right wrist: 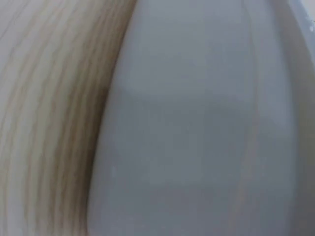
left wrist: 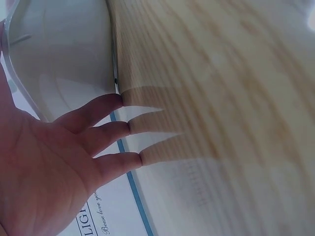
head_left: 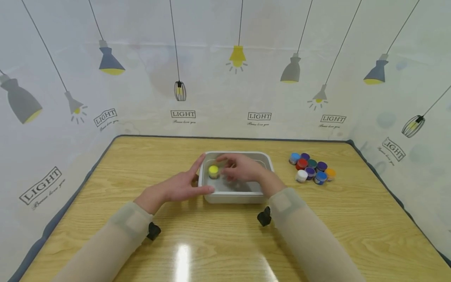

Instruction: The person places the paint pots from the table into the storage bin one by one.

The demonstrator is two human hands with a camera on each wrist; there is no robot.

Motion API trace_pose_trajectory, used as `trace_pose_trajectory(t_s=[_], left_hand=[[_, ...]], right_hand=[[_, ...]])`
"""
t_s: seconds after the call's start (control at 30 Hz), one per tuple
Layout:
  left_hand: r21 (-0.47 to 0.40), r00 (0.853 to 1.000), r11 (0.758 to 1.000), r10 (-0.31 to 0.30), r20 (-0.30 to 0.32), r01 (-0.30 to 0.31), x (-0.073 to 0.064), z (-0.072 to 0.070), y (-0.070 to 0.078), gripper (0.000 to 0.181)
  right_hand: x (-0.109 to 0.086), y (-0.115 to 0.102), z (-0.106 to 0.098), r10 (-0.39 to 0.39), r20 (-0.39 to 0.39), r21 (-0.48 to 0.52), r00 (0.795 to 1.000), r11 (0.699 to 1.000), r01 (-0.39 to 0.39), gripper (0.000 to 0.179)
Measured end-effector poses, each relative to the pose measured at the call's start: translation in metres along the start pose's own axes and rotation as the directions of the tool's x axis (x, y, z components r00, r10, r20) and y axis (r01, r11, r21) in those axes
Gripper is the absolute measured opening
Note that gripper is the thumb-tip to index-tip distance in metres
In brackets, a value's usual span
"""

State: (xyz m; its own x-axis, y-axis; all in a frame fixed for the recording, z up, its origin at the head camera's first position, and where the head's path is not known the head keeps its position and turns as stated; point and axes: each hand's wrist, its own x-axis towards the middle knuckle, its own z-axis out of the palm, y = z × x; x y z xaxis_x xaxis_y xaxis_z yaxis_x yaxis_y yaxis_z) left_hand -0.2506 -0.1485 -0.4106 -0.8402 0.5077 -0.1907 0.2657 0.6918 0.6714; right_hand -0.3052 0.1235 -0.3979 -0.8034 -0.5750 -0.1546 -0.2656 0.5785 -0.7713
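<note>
A white rectangular tray [head_left: 234, 199] stands on the wooden table. Inside it, near its left wall, sits a small paint jar [head_left: 213, 172] with a yellow lid. My left hand [head_left: 181, 186] steadies the tray from the left, its thumb lying over the near rim. In the left wrist view the fingers [left wrist: 110, 130] of that hand reach straight down to the tabletop. My right hand [head_left: 243, 168] is within the tray, just right of the yellow-lidded jar, with loosely bent fingers and a gap between them and the jar. The right wrist view shows the tray's outer wall [right wrist: 187, 123], not the hand.
Right of the tray is a cluster of several similar jars, among them a white jar [head_left: 301, 176], a red jar [head_left: 301, 164] and an orange jar [head_left: 330, 174]. A lamp-patterned cloth backdrop [head_left: 215, 129] encloses the table [head_left: 141, 160] at the back and sides.
</note>
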Motion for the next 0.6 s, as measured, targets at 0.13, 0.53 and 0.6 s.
trace_pose_trajectory(t_s=[0.13, 0.53, 0.6], left_hand=[[-0.001, 1.0, 1.0, -0.01, 0.005, 0.01, 0.002, 0.001, 0.0, 0.12], [-0.008, 1.0, 1.0, 0.002, -0.006, -0.002, 0.004, 0.002, -0.005, 0.119], [-0.006, 1.0, 1.0, 0.003, -0.005, -0.003, 0.004, 0.002, -0.004, 0.119]], right_hand=[[-0.013, 0.0, -0.009, -0.002, -0.029, -0.005, 1.0, 1.0, 0.002, 0.045], [-0.067, 0.003, -0.046, -0.047, -0.148, 0.033, 0.988, 0.998, 0.052, 0.039], [-0.077, 0.006, -0.051, -0.05, -0.166, 0.029, 0.985, 0.998, 0.056, 0.038]])
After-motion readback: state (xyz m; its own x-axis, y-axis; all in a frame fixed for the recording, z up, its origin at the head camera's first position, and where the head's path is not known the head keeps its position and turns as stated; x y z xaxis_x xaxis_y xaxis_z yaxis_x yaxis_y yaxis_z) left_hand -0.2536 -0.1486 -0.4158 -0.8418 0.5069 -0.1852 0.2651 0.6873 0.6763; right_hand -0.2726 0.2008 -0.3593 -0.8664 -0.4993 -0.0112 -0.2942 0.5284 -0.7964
